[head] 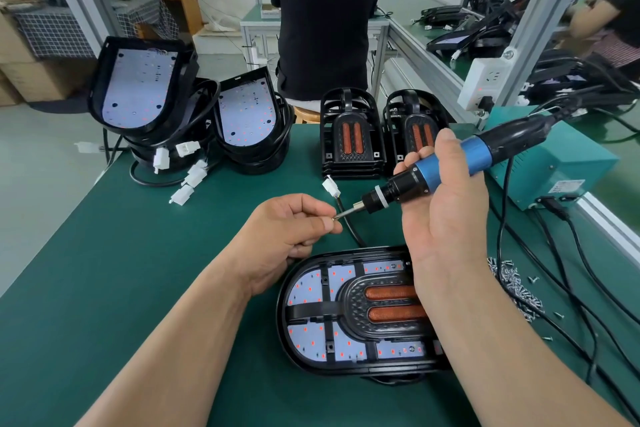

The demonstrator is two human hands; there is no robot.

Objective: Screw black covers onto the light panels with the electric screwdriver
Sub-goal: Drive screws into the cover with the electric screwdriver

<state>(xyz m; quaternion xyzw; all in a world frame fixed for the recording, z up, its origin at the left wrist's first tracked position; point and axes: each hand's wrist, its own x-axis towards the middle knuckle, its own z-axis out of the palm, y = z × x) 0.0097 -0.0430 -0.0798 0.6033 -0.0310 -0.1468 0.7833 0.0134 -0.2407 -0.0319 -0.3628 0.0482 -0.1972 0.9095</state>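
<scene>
Left hand (287, 236): fingers curled, thumb and forefinger pinching a small screw (335, 217) against the bit tip, just beyond the light panel; screw mostly hidden by fingertips.
Right hand (446, 211): wrapped round the electric screwdriver (450, 166), held tilted above the light panel, bit pointing left.
Light panel (311, 291): flat on the green mat (138, 253); black housing holding a white LED board with red dots.
Black cover (353, 305): seated inside the light panel housing; two orange mesh slots; right end hidden behind the right forearm.
Spare covers (353, 142): two stacks beyond the light panel.
Bare panels (138, 87): two leaning stacks beyond and left of the light panel, white connectors trailing.
Screw heap (516, 284): loose on the mat, right of the light panel.
Teal box (554, 163): beyond and right of the light panel; label print too small to read.
</scene>
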